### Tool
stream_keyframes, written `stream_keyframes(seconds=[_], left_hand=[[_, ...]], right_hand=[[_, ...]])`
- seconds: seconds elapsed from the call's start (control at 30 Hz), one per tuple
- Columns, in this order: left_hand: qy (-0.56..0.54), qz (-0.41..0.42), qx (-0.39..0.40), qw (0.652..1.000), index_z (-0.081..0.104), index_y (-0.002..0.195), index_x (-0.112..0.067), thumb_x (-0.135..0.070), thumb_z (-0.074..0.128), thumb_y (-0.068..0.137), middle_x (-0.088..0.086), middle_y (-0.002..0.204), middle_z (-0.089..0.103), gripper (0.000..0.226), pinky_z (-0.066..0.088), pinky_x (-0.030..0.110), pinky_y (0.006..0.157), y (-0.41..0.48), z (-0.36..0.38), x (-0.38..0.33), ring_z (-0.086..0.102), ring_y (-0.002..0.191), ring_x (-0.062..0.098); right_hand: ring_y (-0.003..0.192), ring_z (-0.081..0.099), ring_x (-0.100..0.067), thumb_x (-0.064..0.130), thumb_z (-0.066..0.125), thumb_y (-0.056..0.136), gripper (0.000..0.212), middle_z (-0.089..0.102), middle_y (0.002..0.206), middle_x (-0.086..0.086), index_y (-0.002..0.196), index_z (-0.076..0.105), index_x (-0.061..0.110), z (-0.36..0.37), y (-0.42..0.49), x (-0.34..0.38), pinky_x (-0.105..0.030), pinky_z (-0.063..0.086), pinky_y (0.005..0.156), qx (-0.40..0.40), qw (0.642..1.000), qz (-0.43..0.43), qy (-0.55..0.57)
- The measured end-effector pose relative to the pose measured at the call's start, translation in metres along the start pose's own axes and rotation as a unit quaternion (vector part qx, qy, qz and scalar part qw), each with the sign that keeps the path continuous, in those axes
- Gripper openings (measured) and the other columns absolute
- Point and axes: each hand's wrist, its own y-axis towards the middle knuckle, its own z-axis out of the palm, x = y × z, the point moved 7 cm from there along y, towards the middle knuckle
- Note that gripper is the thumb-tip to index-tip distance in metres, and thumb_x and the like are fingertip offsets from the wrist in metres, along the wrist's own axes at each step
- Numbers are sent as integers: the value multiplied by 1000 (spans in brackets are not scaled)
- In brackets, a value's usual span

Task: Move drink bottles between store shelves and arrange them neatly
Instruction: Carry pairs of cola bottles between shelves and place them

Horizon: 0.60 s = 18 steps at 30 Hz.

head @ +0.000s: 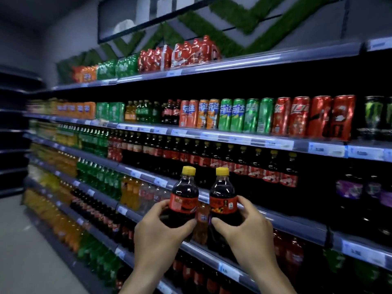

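1. Two small cola bottles, dark with yellow caps and red labels, are held upright in front of the shelves: the left bottle [184, 198] and the right bottle [222, 196], close but apart.
2. One hand holds each. The left hand [157, 232] curls fingers and thumb round the left bottle's lower body, and the right hand [244, 225] grips the right bottle likewise.
3. One orange bottle [201, 221] shows between them, blurred, perhaps on the shelf behind.
4. Behind, a row of yellow-capped cola bottles [233, 162] fills one shelf, with slim cans [254, 115] above.
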Motion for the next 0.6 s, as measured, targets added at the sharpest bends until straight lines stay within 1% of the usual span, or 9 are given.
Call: stream_keyframes(seconds=[0.07,0.1,0.17,0.3,0.37,0.43,0.47,0.5,0.6], left_hand=[[16,1,-13,1000,48,89,-56,-46,90,67,-31,90,61,48,40,6,64,13,-8,5,52,78,-21],[26,3,-19,999,48,89,-56,-47,89,68,-31,90,62,47,40,5,62,20,-13,9,54,78,-23],[40,7,-33,999,51,90,-55,-47,90,67,-29,90,64,46,43,3,60,38,-24,19,51,82,-30],[50,11,-62,997,60,93,-48,-46,91,66,-27,88,67,41,45,1,62,86,-54,50,55,83,-27],[57,15,-69,996,65,95,-41,-47,91,65,-25,86,70,40,46,2,63,117,-70,69,59,82,-22],[66,20,-66,995,65,93,-41,-47,92,64,-23,86,71,40,48,3,63,152,-87,87,61,80,-20],[71,24,-63,995,64,92,-43,-46,92,65,-23,85,71,39,49,3,62,170,-96,96,62,79,-20],[76,30,-60,995,63,90,-44,-45,92,65,-24,83,71,39,48,3,62,188,-106,105,62,78,-20],[87,41,-44,994,66,84,-45,-48,91,64,-26,74,72,32,52,8,62,246,-131,131,65,72,-16]], right_hand=[[78,60,24,31,90,76,42,66,80,44,94,58,51,16,16,1,-9,52,64,23,999,-5,22],[76,56,30,28,90,77,45,65,73,43,88,53,52,26,23,3,-5,49,61,31,999,-6,34],[75,52,35,28,90,76,44,64,67,32,89,53,49,48,37,5,1,44,58,40,998,-8,45],[78,58,28,35,92,72,44,67,75,32,98,59,48,107,73,7,-4,46,59,51,997,-23,45],[75,63,21,35,93,70,41,68,76,28,88,59,50,142,93,10,-7,50,61,47,998,-23,46],[73,69,9,36,93,69,40,72,78,25,82,60,54,179,114,11,-24,60,64,35,998,-24,50],[72,71,5,35,92,68,40,73,82,28,83,60,54,199,123,14,-27,62,62,31,998,-26,50],[71,70,5,34,92,69,40,72,82,30,84,61,53,218,133,17,-24,60,59,27,998,-27,46],[68,68,11,28,92,70,42,71,74,22,91,60,46,271,168,27,-10,51,52,10,999,-20,41]])
